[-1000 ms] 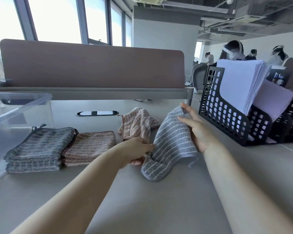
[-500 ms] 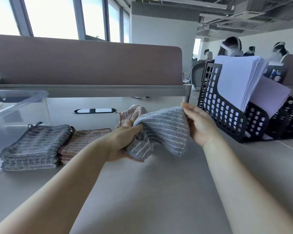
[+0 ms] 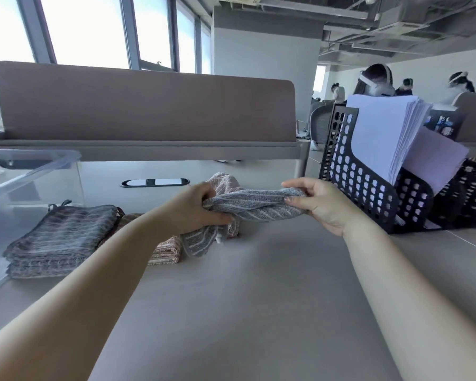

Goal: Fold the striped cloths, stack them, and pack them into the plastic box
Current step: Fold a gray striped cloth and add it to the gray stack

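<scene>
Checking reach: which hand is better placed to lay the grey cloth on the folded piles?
Probably the left hand: the folded piles and plastic box lie on its side of the cloth.

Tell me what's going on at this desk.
A person holds a grey striped cloth up off the desk, bunched between both hands: the left hand grips one end, the right hand pinches the other. It is not yet folded. The dark folded cloths and a pink folded cloth lie side by side next to the clear plastic box. Another pink cloth lies crumpled behind the hands.
</scene>
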